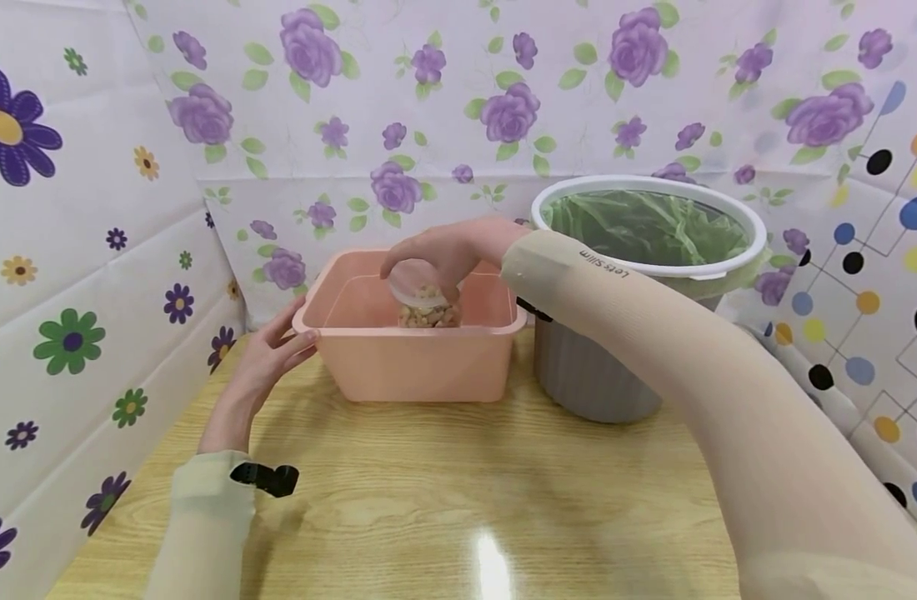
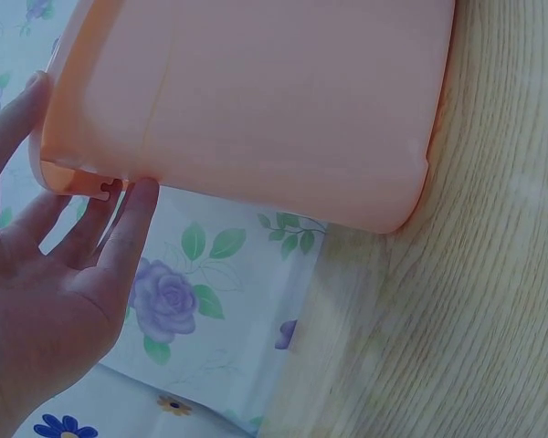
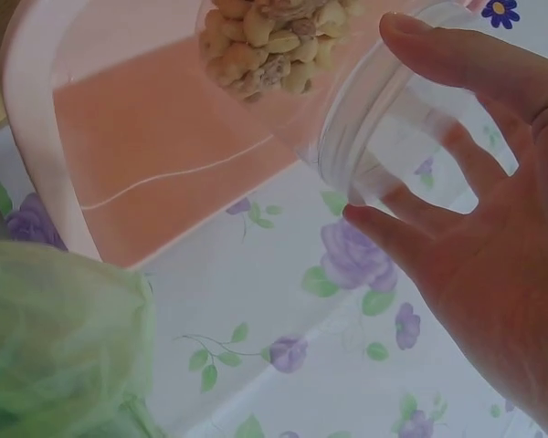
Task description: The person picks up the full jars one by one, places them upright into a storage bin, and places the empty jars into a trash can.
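A pink plastic basin stands on the table at the back. My left hand holds its left end by the rim, with the thumb on one side of the rim and the fingers spread along it. Inside the basin's opening, my right hand grips a clear jar by its wide transparent end, fingers and thumb curved around it. The jar is tilted. Pale nuts lie gathered at its far end. The basin's front wall hides the jar's lower part in the head view.
Right of the basin stands a grey bin with a white rim and a green liner bag. My right forearm crosses in front of it. Flower-patterned sheets cover the walls around the wooden table.
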A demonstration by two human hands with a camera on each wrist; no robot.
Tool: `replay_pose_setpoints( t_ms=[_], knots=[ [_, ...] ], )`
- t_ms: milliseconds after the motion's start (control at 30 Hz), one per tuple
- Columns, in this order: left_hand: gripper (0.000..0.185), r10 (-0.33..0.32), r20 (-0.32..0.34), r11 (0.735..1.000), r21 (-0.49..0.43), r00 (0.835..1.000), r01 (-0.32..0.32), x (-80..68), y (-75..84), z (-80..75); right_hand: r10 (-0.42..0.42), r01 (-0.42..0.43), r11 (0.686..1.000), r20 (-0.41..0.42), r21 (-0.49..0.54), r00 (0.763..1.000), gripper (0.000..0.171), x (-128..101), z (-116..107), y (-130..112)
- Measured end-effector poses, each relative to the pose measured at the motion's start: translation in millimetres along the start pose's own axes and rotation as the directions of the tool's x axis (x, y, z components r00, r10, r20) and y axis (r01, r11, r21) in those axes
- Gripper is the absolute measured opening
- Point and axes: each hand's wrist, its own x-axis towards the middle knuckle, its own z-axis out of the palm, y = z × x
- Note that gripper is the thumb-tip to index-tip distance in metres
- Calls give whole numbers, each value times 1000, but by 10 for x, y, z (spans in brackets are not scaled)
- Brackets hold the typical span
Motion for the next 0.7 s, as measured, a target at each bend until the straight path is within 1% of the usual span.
replay_pose_setpoints(
  t_ms=[133,333,433,533,700],
  knots=[
    [75,3,5,1000,-4,1000,-3,-1,2,-7,-7,7,1000,-9,-5,1000,101,10,-4,6],
    [75,-1,3,1000,1,1000,1,1,11,-5,14,-15,1000,-19,-13,1000,102,11,-2,2],
    [75,-4,3,1000,3,1000,4,1,10,0,1,-1,998,-5,-70,1000,107,4,18,0],
    [75,-2,2,1000,3,1000,2,-4,12,4,8,-7,991,8,-131,1000,114,-11,38,0],
    [75,1,2,1000,3,1000,-1,-16,21,3,7,-7,985,0,-172,1000,114,-36,62,-2]
  ],
)
